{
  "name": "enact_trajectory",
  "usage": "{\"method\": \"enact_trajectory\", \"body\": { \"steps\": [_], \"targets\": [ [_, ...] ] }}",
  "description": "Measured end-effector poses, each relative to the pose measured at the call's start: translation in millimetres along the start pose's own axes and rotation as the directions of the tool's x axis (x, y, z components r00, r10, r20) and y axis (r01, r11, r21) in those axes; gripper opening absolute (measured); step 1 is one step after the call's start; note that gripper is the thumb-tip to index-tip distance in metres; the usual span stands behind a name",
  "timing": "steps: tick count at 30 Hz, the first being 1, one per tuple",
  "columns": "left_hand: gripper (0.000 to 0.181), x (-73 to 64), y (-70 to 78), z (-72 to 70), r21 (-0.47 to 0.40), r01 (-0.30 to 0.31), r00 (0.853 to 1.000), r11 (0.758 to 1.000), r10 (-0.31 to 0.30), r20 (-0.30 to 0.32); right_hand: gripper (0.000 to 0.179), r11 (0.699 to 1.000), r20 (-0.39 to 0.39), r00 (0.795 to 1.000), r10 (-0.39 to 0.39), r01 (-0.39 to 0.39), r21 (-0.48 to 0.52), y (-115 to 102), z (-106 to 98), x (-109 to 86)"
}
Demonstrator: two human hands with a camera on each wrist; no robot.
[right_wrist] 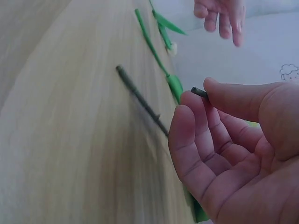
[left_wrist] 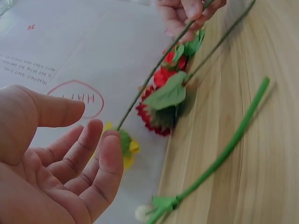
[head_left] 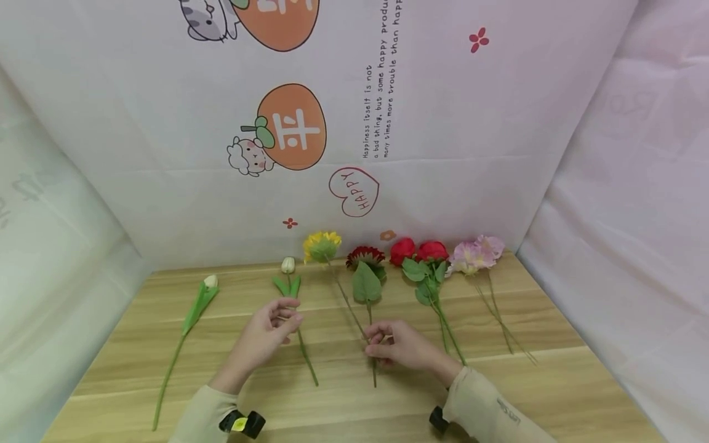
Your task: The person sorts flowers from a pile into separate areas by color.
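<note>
In the head view my right hand (head_left: pixel 396 344) pinches the lower end of a yellow sunflower's stem between thumb and fingertips. The sunflower (head_left: pixel 322 247) is raised and leans up to the left, its bloom against the back cloth. The stem's cut end (right_wrist: pixel 199 92) pokes out from the pinch in the right wrist view. My left hand (head_left: pixel 271 329) hovers over a white tulip (head_left: pixel 288 266), fingers loosely bent and holding nothing. Below the sunflower stem lies a dark red flower (head_left: pixel 365 257) with a broad green leaf (head_left: pixel 367 283).
Another white tulip (head_left: pixel 210 282) lies at the left of the wooden table (head_left: pixel 111 375). Red roses (head_left: pixel 432 250) and pink flowers (head_left: pixel 475 253) lie to the right, blooms towards the back. A printed white cloth (head_left: pixel 443 123) stands behind, with white cloth walls at both sides.
</note>
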State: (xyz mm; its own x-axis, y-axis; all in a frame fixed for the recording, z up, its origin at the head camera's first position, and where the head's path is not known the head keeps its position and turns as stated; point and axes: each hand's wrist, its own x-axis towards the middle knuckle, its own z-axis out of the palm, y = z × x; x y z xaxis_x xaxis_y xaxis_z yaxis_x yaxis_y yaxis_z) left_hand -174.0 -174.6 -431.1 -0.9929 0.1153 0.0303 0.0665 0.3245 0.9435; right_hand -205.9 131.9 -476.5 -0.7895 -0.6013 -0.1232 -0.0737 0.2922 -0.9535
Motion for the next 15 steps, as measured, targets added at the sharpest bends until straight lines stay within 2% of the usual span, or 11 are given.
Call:
{"method": "enact_trajectory", "body": {
  "steps": [5, 10, 15],
  "targets": [
    [0.036, -4.4, -6.8, -11.9, 0.028, 0.014, 1.0, 1.0, -0.014, -0.019, 0.03, 1.0, 0.0, 1.0, 0.011, -0.011, -0.003, 7, -2, 4.1],
    [0.031, -8.4, -13.2, -20.2, 0.056, 0.024, 0.999, 0.998, -0.022, -0.03, 0.026, 0.997, 0.008, 0.997, 0.08, -0.08, 0.008, 14, -3, 5.5],
    [0.029, -12.2, -17.6, -26.1, 0.075, 0.048, 0.998, 0.996, -0.045, -0.037, 0.026, 0.993, -0.001, 0.993, 0.118, -0.118, -0.008, 15, -3, 6.6]
  ]
}}
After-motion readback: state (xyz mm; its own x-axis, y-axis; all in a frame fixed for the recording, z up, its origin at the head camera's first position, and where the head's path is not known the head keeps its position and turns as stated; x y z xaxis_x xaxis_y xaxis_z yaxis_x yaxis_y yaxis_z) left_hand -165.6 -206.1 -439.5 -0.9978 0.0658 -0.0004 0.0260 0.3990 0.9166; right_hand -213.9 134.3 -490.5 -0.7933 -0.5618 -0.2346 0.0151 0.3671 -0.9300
